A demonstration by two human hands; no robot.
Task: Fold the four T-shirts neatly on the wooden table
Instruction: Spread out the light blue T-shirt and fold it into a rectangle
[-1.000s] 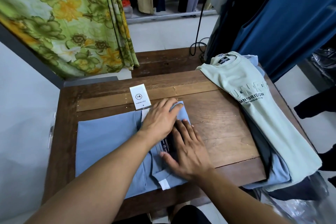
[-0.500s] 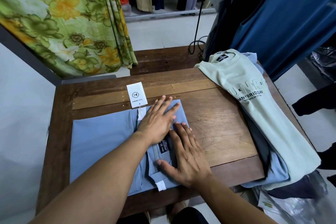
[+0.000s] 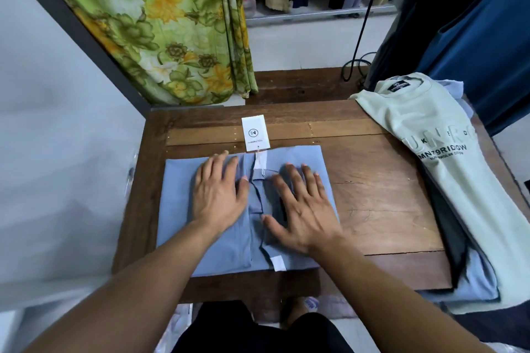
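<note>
A blue T-shirt point(image 3: 177, 209) lies folded into a rectangle on the left half of the wooden table point(image 3: 381, 209). Its white hang tag point(image 3: 255, 132) rests on the wood just beyond the far edge. My left hand point(image 3: 218, 195) lies flat on the left part of the shirt, fingers straight and spread. My right hand point(image 3: 304, 206) presses flat on the right part, over the collar area. On the table's right side sits a pile of unfolded shirts, with a pale green printed T-shirt point(image 3: 447, 180) on top, a dark one point(image 3: 450, 238) and a light blue one point(image 3: 476, 281) under it.
A green floral curtain point(image 3: 172, 23) hangs behind the table's far left corner. Dark blue garments point(image 3: 473, 23) hang at the back right, with a black cable point(image 3: 355, 60) beside them. A grey wall runs along the left. The pile overhangs the right table edge.
My left hand has slid left off the collar area onto the shirt's left part. My hands now lie side by side and apart. The view has shifted to face the table squarely.
</note>
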